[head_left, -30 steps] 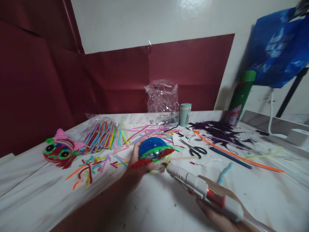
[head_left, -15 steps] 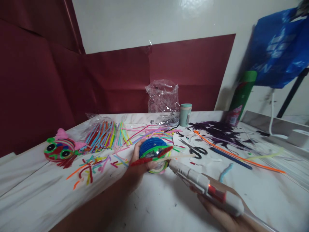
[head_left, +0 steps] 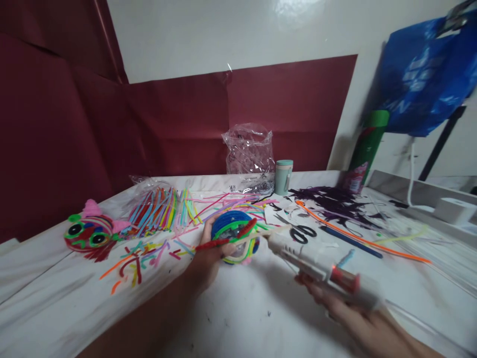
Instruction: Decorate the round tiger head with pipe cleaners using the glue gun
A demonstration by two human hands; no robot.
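Note:
Near the middle of the table, my left hand [head_left: 208,256] is closed around a ball wound with coloured pipe cleaners [head_left: 231,222], blue on top with green and yellow bands. A red pipe cleaner [head_left: 212,244] and a thin pale stick cross its front by my thumb. My right hand [head_left: 335,303] grips a white hot glue gun [head_left: 309,258], its red light lit and a clear glue stick out of the back. The nozzle points left at the ball, with a small gap between them. Motion blurs the gun a little.
A finished-looking fish-like figure [head_left: 91,231] sits at left, beside cut pipe-cleaner pieces [head_left: 139,263] and a bundle of pipe cleaners [head_left: 152,211]. Black scissors [head_left: 302,233], an orange pipe cleaner [head_left: 357,237], purple strands [head_left: 331,204] and a green cup [head_left: 283,177] lie beyond the gun.
The glue gun and my right hand have moved slightly right, widening the gap from the ball. The ball in my left hand has tilted a little. The whole view has shifted slightly.

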